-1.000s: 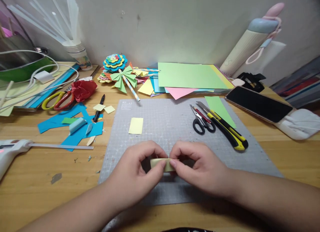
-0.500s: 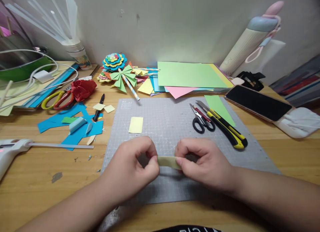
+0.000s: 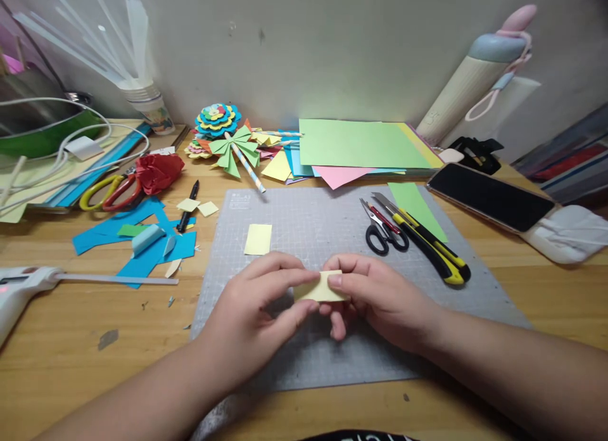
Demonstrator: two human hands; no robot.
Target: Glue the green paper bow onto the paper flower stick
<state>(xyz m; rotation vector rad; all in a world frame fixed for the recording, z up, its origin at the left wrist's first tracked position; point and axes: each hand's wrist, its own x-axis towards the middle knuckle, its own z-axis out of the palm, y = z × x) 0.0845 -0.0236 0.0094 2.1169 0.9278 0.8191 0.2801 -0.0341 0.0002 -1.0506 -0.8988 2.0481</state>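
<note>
A small pale yellow piece of paper (image 3: 312, 291), seemingly folded into a strip, is held between both hands above the grey cutting mat (image 3: 294, 358). My right hand (image 3: 384, 295) pinches its right end, thumb on top and fingers beneath. At the left end, my left hand (image 3: 251, 308) grips it by the edges, index finger along the far edge and thumb on the near one. Part of the paper is hidden by the fingers. Another yellow paper piece (image 3: 258, 239) lies flat on the mat beyond my left hand.
Scissors (image 3: 384, 233) and a yellow-black utility knife (image 3: 430, 244) lie on the mat's right side. To the left are blue paper scraps (image 3: 142, 260), a black pen (image 3: 189, 206) and a glue gun (image 3: 28, 289). Paper flowers (image 3: 218, 119) and green sheets (image 3: 361, 143) sit by the wall.
The paper has turned so its lighter face shows, and it has shifted slightly away from me. My left fingers have gone from a tight pinch to holding its edges; both hands have moved closer together.
</note>
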